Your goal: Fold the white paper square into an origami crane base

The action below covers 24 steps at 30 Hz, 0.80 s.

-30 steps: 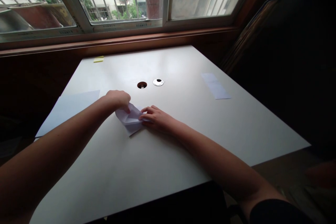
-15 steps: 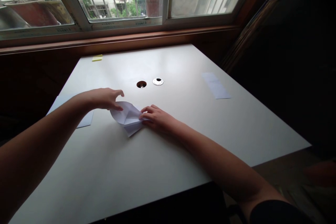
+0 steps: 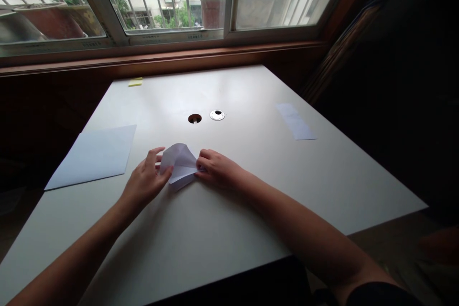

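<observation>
A folded sheet of white paper (image 3: 181, 158) is between my hands, just above or on the white table; its left part flares up and a flap points down toward me. My right hand (image 3: 215, 165) is closed on the paper's narrow right end, the fingers curled over it. At the flared left edge, my left hand (image 3: 152, 169) has its thumb against the near face and its fingers curved behind, around the edge. Part of those fingers is hidden by the paper.
The white table (image 3: 251, 210) carries a stack of white paper (image 3: 95, 155) on the left, a paper strip (image 3: 296, 122) on the right and a yellow sticky pad (image 3: 135, 81) at the far edge. A cable hole (image 3: 194, 118) and its round cover (image 3: 217, 115) lie beyond my hands.
My left hand has come down and nearer, turning from above the paper to its left edge, and no longer covers the stack. My right hand keeps its hold, fingers more curled.
</observation>
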### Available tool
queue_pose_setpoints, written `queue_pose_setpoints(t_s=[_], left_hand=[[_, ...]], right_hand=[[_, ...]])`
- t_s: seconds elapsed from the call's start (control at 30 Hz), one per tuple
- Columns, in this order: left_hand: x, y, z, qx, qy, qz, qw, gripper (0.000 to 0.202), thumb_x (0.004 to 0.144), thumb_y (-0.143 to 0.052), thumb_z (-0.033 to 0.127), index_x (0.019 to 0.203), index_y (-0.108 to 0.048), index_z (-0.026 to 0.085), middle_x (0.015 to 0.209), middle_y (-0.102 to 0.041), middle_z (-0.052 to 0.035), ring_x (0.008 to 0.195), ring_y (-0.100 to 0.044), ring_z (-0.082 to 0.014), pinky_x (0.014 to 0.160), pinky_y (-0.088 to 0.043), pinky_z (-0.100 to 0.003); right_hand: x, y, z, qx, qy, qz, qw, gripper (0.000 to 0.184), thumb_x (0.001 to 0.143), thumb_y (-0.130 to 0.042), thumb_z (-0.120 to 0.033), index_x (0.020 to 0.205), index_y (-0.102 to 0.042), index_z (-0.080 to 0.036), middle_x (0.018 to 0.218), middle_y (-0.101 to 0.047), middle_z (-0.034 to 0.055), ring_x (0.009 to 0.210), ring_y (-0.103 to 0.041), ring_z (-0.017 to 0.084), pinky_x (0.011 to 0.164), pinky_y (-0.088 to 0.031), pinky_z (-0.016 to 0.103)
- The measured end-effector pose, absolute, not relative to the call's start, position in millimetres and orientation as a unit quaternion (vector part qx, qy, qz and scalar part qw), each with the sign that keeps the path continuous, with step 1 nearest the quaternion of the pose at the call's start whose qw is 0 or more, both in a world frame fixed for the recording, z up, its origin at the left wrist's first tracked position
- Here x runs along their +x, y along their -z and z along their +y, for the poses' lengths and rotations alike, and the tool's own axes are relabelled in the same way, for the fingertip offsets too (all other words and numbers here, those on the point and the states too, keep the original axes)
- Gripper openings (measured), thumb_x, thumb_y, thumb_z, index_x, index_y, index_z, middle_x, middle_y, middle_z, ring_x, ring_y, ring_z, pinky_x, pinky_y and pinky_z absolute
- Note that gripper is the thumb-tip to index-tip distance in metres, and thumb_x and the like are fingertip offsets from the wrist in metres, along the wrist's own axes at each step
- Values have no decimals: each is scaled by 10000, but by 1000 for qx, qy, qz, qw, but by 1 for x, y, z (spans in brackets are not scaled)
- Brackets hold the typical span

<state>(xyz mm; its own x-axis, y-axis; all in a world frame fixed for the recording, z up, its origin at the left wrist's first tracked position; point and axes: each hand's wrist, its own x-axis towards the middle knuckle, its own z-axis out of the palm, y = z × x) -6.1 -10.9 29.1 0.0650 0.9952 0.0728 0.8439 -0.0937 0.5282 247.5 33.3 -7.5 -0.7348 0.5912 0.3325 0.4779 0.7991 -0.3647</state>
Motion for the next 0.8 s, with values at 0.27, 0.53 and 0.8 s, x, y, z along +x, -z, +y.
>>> queue_pose_setpoints(t_s=[0.27, 0.53, 0.8], left_hand=[[-15, -16, 12, 756, -264, 560, 213, 332, 927, -521, 466, 912, -708, 193, 936, -723, -45, 825, -663, -202, 718, -498, -261], [7, -11, 25, 795, -277, 466, 273, 291, 924, -542, 415, 942, -717, 183, 929, -735, -44, 796, -654, -175, 722, -487, -250], [27, -11, 19, 750, -293, 515, 295, 393, 892, -570, 466, 1201, -628, 231, 1035, -736, -24, 893, -674, -200, 770, -503, -267]], right_hand=[[254, 7, 35, -346, -240, -841, 339, 310, 899, -647, -470, 1003, -539, -199, 912, -569, 26, 667, -513, 120, 650, -474, 273], [258, 5, 39, -364, -241, -819, 371, 483, 809, -734, -261, 1257, -555, -253, 1128, -639, 70, 989, -601, 212, 869, -512, 361], [255, 0, 37, -415, -276, -813, 303, 278, 815, -648, -155, 1079, -691, -230, 993, -735, 28, 916, -624, 197, 827, -471, 311]])
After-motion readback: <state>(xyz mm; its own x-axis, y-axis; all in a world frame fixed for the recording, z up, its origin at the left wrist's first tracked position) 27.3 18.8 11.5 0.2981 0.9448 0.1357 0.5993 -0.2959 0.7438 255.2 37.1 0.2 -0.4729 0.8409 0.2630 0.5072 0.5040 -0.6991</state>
